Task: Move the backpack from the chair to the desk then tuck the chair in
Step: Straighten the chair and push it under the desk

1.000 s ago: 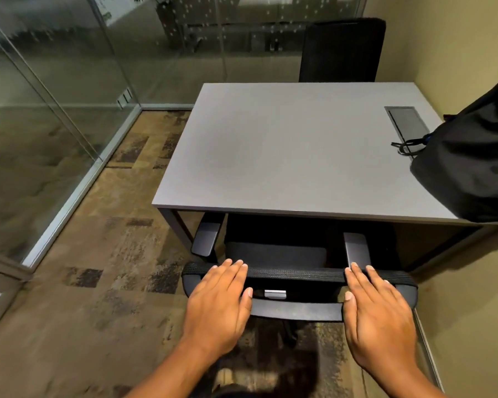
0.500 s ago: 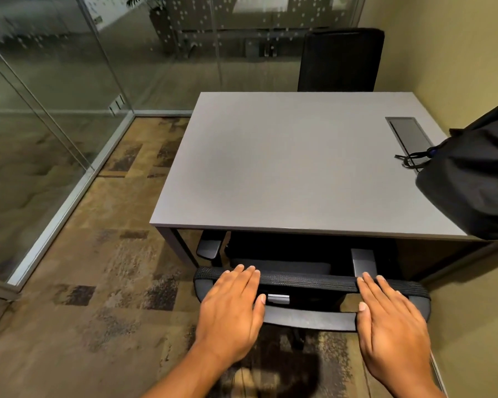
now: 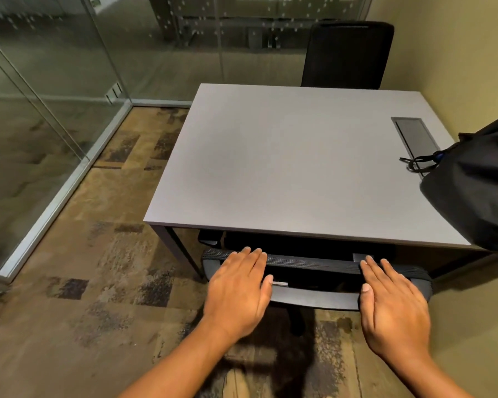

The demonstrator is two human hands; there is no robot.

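A black backpack (image 3: pixel 477 193) lies on the right end of the grey desk (image 3: pixel 285 168), partly cut off by the frame edge, its strap loop resting on the desktop. The black office chair (image 3: pixel 314 264) stands under the desk's near edge; only the top of its backrest and a bit of the left armrest show. My left hand (image 3: pixel 237 288) lies flat on the left part of the backrest top, fingers together and stretched out. My right hand (image 3: pixel 391 300) lies flat on the right part in the same way. Neither hand curls around the backrest.
A second black chair (image 3: pixel 347 54) stands at the desk's far side. A cable hatch (image 3: pixel 414 136) is set into the desktop near the backpack. Glass walls (image 3: pixel 55 110) run along the left and back. A yellow wall (image 3: pixel 457 53) closes the right. Patterned carpet (image 3: pixel 98 282) lies to the left.
The chair has slid further under the desk, with both flat hands following it forward; the armrests are now almost hidden. The backpack has not moved.
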